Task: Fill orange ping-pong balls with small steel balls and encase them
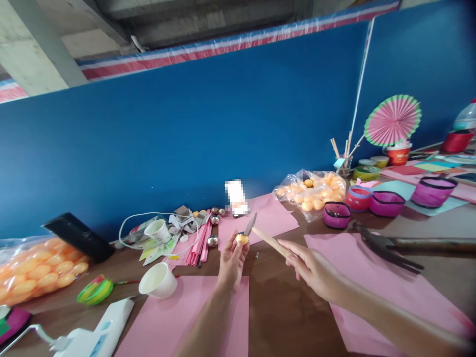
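Brown wooden counter (282,307), glossy and partly covered with flat sheets of matte paper, set against a blue partition (186,148). Nearest the viewer, a pink paper sheet (178,322) lies under the left forearm. The left hand (231,260) is raised above the counter's middle, its grip closed at the fingertips on a small orange ball (242,239), round, smooth and slightly shiny. The right hand (314,270) has its grip wrapped around the pale wooden handle of a knife (267,239). The narrow grey metal blade slants up and left, its lower edge touching the top of the ball.

Left of the hands, a white paper cup (158,280) lies tipped on its side. Far left is a clear plastic bag of orange balls (37,270). To the right, a dark-headed hammer (390,245) rests on a second pink sheet (353,277).

Farther back sit a second bag of balls (312,193) and round magenta containers (336,214). A pleated pink paper fan (392,120) with a green rim stands against the partition.
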